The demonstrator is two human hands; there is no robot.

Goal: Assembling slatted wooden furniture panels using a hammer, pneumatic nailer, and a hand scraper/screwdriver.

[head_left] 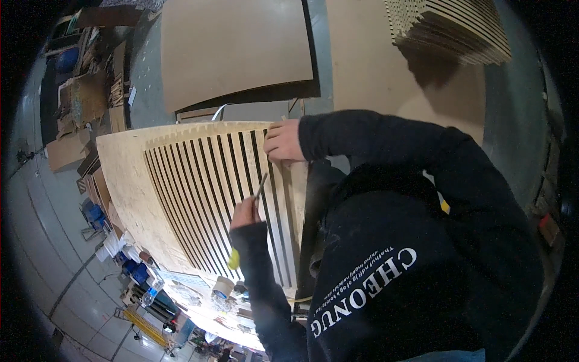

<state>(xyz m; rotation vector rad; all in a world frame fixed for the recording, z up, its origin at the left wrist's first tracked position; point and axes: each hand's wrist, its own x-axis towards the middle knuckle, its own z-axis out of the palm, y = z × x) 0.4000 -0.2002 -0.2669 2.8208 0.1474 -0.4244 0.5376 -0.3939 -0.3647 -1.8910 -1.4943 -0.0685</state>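
A pale wooden panel (208, 181) cut with long dark parallel slots lies on a light wooden worktop (123, 160). At the panel's upper end, my right hand (283, 142) rests with fingers curled over the corner beside the outermost slots; its thumb is hidden. My left hand (246, 212) is closed around a thin dark rod-like tool (262, 186) above the slots. The tool's free end points toward my right hand, and its exact kind is too small to tell. Beside my left sleeve sits a small yellow object (233, 259).
A tape roll (223, 286) and loose small items lie at the worktop's lower end, near a clear plastic bottle (152, 294). Large brown boards (238, 48) lie beyond the worktop. A stack of slotted panels (452, 27) stands at the upper right. Wood scraps (81, 99) fill the upper left.
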